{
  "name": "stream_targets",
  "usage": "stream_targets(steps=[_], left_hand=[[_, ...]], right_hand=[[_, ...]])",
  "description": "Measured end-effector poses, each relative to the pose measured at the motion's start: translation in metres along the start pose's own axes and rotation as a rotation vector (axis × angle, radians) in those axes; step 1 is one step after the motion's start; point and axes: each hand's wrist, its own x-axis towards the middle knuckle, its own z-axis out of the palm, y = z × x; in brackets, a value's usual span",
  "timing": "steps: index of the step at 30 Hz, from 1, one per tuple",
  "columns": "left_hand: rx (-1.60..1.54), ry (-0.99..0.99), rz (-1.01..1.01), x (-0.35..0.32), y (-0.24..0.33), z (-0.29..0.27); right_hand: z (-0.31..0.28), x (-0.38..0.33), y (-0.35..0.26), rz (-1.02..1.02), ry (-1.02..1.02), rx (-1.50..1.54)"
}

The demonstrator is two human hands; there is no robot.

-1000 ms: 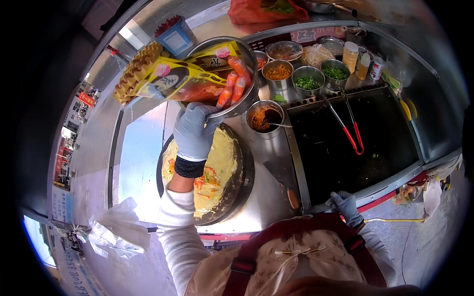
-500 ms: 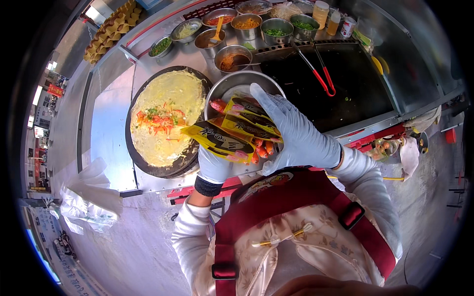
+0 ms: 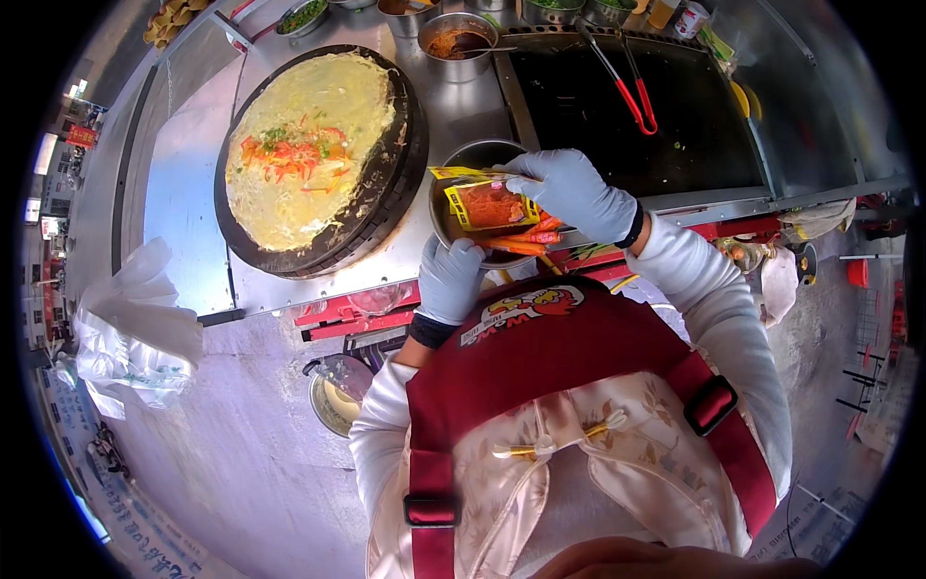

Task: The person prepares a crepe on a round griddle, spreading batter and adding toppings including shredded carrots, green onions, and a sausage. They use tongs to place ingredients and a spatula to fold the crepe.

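Note:
My left hand [image 3: 449,280], in a grey glove, holds a round metal bowl [image 3: 466,159] by its near rim, close to my chest. Orange-red sausages [image 3: 529,239] lie in the bowl. My right hand [image 3: 571,190], also gloved, grips a yellow and orange plastic packet [image 3: 482,198] above the bowl. To the left, a round black griddle [image 3: 391,179] carries a thin yellow crepe [image 3: 309,145] with egg, shredded carrot and greens on it.
A flat black hotplate [image 3: 627,125] with red-handled tongs [image 3: 632,92] lies to the right. Metal pots of sauce [image 3: 458,46] and toppings line the back. A white plastic bag [image 3: 135,328] hangs at the left. A lidded pot [image 3: 333,400] stands on the floor below the counter.
The bowl with sausages came from the back of the counter down to my chest. My right hand joined it and now grips the packet over the bowl.

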Motion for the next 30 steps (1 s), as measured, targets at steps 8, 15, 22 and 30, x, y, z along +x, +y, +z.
stream_targets(steps=[8,15,22,30], left_hand=[[-0.040,-0.010,-0.093,-0.033,-0.001,0.013],[-0.011,-0.049,-0.152,-0.049,-0.004,0.007],[-0.538,0.039,-0.126,-0.041,-0.014,-0.027],[0.243,-0.310,0.192,0.050,-0.033,-0.055]], right_hand=[[-0.010,-0.010,0.010,0.731,0.314,0.836],[0.001,-0.014,0.032,0.769,0.441,1.112],[0.014,-0.026,0.065,0.762,0.500,1.372],[0.006,-0.027,0.073,0.632,0.537,1.451]])
